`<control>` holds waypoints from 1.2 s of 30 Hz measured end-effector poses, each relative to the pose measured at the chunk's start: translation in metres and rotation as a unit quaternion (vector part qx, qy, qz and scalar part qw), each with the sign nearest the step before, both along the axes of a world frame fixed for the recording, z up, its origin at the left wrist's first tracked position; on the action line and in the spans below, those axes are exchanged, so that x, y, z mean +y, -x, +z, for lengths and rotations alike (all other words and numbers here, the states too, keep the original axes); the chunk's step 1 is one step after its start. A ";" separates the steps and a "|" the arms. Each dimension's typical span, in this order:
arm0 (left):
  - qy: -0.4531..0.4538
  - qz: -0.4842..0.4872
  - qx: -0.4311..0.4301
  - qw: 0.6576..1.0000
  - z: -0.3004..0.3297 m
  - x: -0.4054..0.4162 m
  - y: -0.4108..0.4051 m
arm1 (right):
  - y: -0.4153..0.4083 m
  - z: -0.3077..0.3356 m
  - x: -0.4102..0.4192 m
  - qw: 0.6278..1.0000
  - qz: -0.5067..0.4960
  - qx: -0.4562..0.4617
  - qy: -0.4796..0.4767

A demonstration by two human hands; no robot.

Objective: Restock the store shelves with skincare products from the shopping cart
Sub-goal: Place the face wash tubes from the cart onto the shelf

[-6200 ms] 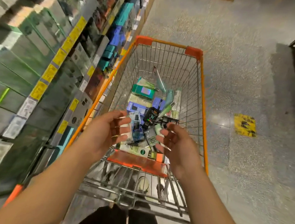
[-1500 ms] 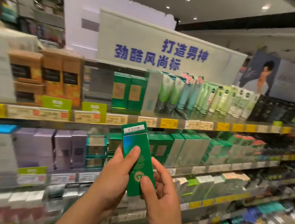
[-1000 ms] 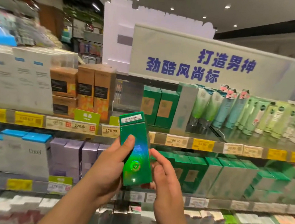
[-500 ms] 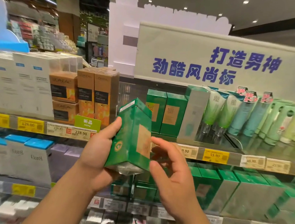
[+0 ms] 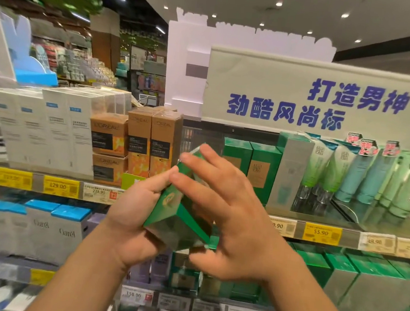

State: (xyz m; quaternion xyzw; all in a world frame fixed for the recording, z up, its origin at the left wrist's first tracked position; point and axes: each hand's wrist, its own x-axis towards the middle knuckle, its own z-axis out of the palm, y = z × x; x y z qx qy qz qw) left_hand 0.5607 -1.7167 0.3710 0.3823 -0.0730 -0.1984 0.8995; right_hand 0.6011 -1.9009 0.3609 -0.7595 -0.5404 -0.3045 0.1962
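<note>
The green carton (image 5: 178,217) is a tall rectangular box with glossy green sides, a round emblem on one face and a grey-green end panel, held tilted in front of the top shelf (image 5: 317,216). The left hand (image 5: 134,218) grips its lower part with curled fingers, thumb on the emblem face. The right hand (image 5: 230,217) covers the opposite side with straightened fingers touching it. Two matching green cartons (image 5: 250,169) stand upright on the top shelf, beside four orange L'Oréal boxes (image 5: 135,146). Five yellow price tags (image 5: 57,186) line the shelf edges.
</note>
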 end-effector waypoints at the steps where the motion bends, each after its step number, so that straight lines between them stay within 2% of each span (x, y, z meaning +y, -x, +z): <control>1: 0.017 -0.006 0.004 1.000 -0.001 0.005 -0.002 | -0.002 0.005 0.002 1.000 0.004 -0.004 0.008; 4: 0.033 0.014 -0.012 0.999 -0.003 0.021 -0.007 | -0.010 0.022 0.008 0.999 0.011 0.009 -0.034; 6: 0.005 0.043 -0.051 0.998 -0.001 0.023 -0.005 | -0.015 0.034 0.013 0.994 -0.007 0.036 -0.098; 8: -0.064 0.101 -0.104 0.987 0.004 0.016 -0.002 | -0.020 0.046 0.020 0.984 -0.035 0.056 -0.168; 11: -0.202 0.199 -0.169 0.944 0.010 0.005 0.000 | -0.024 0.063 0.032 0.960 -0.041 0.075 -0.266; 12: -0.263 0.238 -0.194 0.915 0.011 0.003 -0.001 | -0.024 0.069 0.036 0.952 -0.041 0.090 -0.290; 13: -0.344 0.281 -0.229 0.866 0.010 0.002 -0.005 | -0.024 0.074 0.039 0.945 -0.052 0.104 -0.306; 15: -0.481 0.346 -0.300 0.748 0.014 0.000 -0.009 | -0.024 0.083 0.046 0.939 -0.095 0.123 -0.305; 16: -0.508 0.368 -0.323 0.709 0.018 -0.003 -0.011 | -0.024 0.085 0.048 0.940 -0.117 0.130 -0.293; 17: -0.511 0.386 -0.332 0.693 0.022 -0.005 -0.014 | -0.024 0.087 0.050 0.942 -0.135 0.136 -0.277; 19: -0.508 0.401 -0.325 0.690 0.030 -0.003 -0.021 | -0.027 0.092 0.048 0.949 -0.151 0.156 -0.228; 21: -0.508 0.368 -0.325 0.708 0.035 0.007 -0.030 | -0.033 0.101 0.040 0.956 -0.141 0.193 -0.169; 24: -0.439 0.264 -0.326 0.795 0.040 0.026 -0.040 | -0.044 0.123 0.025 0.963 -0.132 0.225 -0.063; 26: -0.417 0.235 -0.327 0.815 0.043 0.032 -0.045 | -0.049 0.138 0.020 0.960 -0.124 0.251 -0.002; 28: -0.421 0.242 -0.328 0.810 0.045 0.033 -0.050 | -0.052 0.150 0.021 0.957 -0.119 0.262 0.032; 30: -0.432 0.271 -0.335 0.792 0.046 0.032 -0.054 | -0.058 0.156 0.025 0.963 -0.134 0.227 0.046; 36: -0.455 0.368 -0.344 0.734 0.051 0.028 -0.061 | -0.079 0.147 0.035 0.970 -0.152 0.189 0.024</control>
